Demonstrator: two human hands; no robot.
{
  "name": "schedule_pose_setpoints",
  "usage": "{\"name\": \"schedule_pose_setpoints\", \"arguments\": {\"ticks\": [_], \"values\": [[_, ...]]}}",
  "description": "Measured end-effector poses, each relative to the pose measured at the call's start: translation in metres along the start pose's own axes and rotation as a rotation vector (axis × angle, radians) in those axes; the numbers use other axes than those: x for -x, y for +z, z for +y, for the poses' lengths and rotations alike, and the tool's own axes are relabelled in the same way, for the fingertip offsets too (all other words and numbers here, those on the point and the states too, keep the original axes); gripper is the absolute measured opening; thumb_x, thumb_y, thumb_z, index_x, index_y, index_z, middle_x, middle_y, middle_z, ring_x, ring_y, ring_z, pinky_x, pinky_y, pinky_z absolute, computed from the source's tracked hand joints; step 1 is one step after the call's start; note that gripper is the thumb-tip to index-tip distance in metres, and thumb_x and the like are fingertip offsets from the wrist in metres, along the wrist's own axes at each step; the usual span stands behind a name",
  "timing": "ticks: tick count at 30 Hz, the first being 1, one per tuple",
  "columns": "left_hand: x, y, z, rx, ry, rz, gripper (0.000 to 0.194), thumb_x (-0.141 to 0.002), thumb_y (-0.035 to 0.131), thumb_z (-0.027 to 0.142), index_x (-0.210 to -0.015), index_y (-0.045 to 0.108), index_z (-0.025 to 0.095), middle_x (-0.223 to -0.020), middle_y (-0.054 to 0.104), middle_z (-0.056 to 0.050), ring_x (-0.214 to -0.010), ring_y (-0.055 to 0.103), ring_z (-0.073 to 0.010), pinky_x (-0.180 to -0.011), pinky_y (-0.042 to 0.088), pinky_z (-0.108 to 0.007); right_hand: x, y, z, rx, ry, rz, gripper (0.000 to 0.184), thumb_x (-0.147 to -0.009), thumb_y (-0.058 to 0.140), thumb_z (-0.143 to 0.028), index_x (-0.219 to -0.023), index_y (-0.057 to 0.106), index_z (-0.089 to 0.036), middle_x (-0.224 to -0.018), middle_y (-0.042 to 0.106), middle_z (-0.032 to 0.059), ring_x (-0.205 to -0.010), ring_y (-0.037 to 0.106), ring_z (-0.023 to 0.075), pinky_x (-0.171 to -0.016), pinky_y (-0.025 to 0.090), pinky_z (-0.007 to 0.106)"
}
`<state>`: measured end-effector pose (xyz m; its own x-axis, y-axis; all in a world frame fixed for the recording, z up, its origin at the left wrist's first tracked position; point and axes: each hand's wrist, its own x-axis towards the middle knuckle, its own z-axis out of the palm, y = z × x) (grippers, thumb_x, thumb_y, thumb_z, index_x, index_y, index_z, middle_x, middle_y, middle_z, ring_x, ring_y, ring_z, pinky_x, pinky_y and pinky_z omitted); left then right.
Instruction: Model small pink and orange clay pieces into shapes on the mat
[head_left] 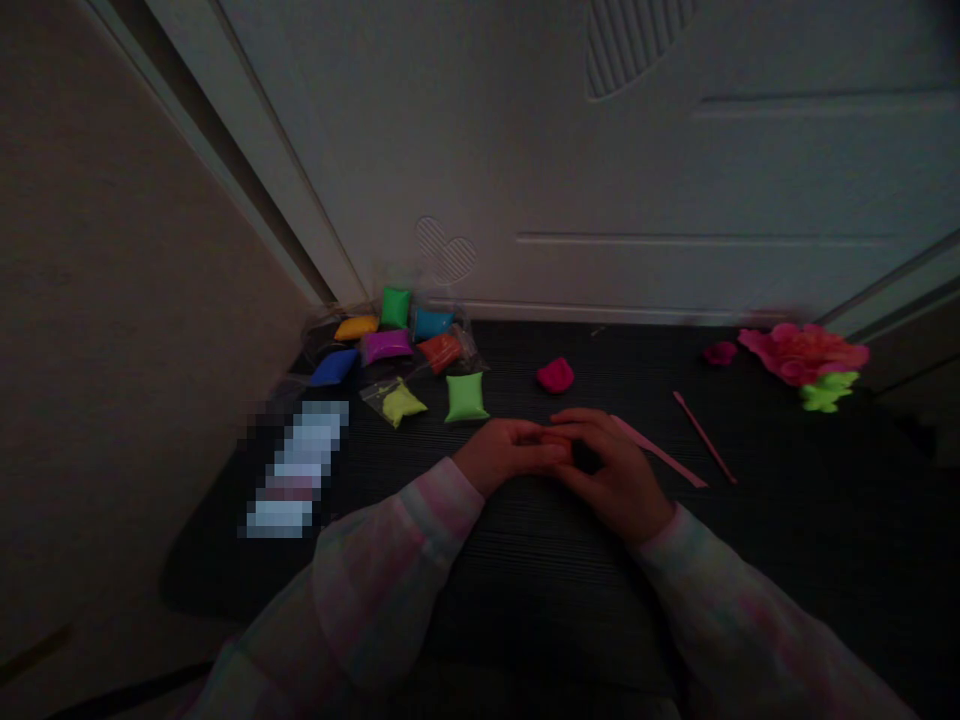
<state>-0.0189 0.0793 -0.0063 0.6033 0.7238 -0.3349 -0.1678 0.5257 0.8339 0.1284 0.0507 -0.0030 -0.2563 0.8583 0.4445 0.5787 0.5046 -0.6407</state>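
Observation:
Over the middle of the dark table, my left hand (504, 457) and my right hand (611, 470) meet at the fingertips. The fingers of both are closed against each other, and whatever sits between them is hidden. A lump of deep pink clay (556, 376) lies just beyond the fingers. To the right of my right hand are a flat pink modelling knife (664, 455) and a thin pink stick tool (705, 437). A light green clay packet (466, 397) rests beyond my left hand.
Several coloured clay packets (387, 345) lie in clear plastic at the back left. A blurred-out phone-like panel (300, 470) is at the left. At the back right sit a pink ruffled clay shape (806, 352), yellow-green clay (829, 391) and a small pink piece (720, 353). A white panelled door (637, 180) stands behind.

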Motion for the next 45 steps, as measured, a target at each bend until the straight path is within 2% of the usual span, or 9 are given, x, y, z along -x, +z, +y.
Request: {"name": "schedule_pose_setpoints", "arguments": {"ticks": [4,15,20,28,34,45], "values": [[-0.0009,-0.0006,-0.0015,-0.002,0.009,0.025,0.023,-0.054,0.069,0.023,-0.073,0.064,0.011,-0.071,0.063,-0.003,-0.067,0.056,-0.0109,-0.072,0.041,-0.026,0.0007,0.0004,0.0017,0.04,-0.03,0.013,0.024,-0.067,0.058,-0.021,-0.091,0.056,-0.022,-0.095,0.055,0.0067,-0.09,0.051,0.0209,-0.077,0.043,0.04],[0.0001,0.002,0.0014,0.048,-0.001,0.025,0.026,-0.05,0.072,0.024,-0.07,0.064,0.009,-0.067,0.063,-0.003,-0.062,0.056,-0.0099,-0.07,0.042,-0.026,-0.0008,-0.0013,0.0014,0.032,-0.075,0.033,0.015,-0.069,0.057,-0.02,-0.084,0.058,-0.021,-0.088,0.058,0.0062,-0.084,0.052,0.0196,-0.073,0.044,0.038],[0.0004,0.0011,0.0017,0.036,-0.017,0.005,0.024,-0.052,0.071,0.023,-0.07,0.064,0.009,-0.068,0.063,-0.003,-0.065,0.057,-0.0096,-0.071,0.04,-0.024,0.0007,-0.0003,0.0019,0.042,-0.06,0.013,0.024,-0.067,0.06,-0.022,-0.091,0.057,-0.021,-0.097,0.055,0.0078,-0.091,0.051,0.0206,-0.077,0.043,0.039],[0.0004,0.0021,0.0031,0.067,-0.032,-0.02,0.026,-0.051,0.071,0.022,-0.071,0.064,0.008,-0.068,0.063,-0.003,-0.065,0.057,-0.0098,-0.071,0.04,-0.025,-0.0011,-0.001,0.0007,0.028,-0.061,0.014,0.016,-0.068,0.057,-0.02,-0.084,0.059,-0.019,-0.093,0.057,0.0076,-0.088,0.052,0.0201,-0.076,0.044,0.038],[0.0006,0.0019,0.0027,0.076,-0.036,-0.021,0.027,-0.051,0.071,0.022,-0.072,0.064,0.007,-0.069,0.063,-0.003,-0.064,0.057,-0.0097,-0.071,0.039,-0.025,0.0005,0.0005,0.0018,0.039,-0.045,0.02,0.023,-0.067,0.058,-0.019,-0.09,0.057,-0.019,-0.099,0.054,0.0085,-0.092,0.051,0.0205,-0.078,0.043,0.038],[0.0002,0.0015,0.002,0.07,-0.035,0.0,0.027,-0.05,0.072,0.022,-0.071,0.064,0.008,-0.068,0.063,-0.003,-0.064,0.057,-0.0102,-0.073,0.04,-0.027,0.0006,-0.001,0.0009,0.032,-0.064,0.018,0.018,-0.068,0.058,-0.021,-0.086,0.058,-0.02,-0.097,0.055,0.0079,-0.091,0.051,0.02,-0.077,0.044,0.037]]}}
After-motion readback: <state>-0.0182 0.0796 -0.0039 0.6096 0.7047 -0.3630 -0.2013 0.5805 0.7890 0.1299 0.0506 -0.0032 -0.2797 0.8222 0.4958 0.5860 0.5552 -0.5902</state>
